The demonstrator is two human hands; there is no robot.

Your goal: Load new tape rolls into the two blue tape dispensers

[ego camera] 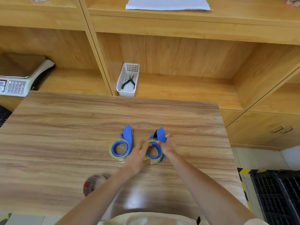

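Two blue tape dispensers lie on the wooden table [65,127]. The left dispenser [127,134] rests untouched with a clear yellowish tape roll [112,151] on its hub. The right dispenser [159,135] also carries a tape roll [146,158]. My left hand [138,157] grips that roll's left side with fingers and thumb. My right hand [168,146] holds the right dispenser's blue handle and the roll's right edge. Another roll with red-and-grey printed tape [90,184] lies near the front of the table, partly hidden by my left forearm.
A white plastic basket [121,83] with green-handled pliers stands on the shelf behind the table. A weighing scale [16,85] sits at the left. White paper [167,4] lies on the upper shelf. Black crates [276,197] and yellow-black floor tape are at the right.
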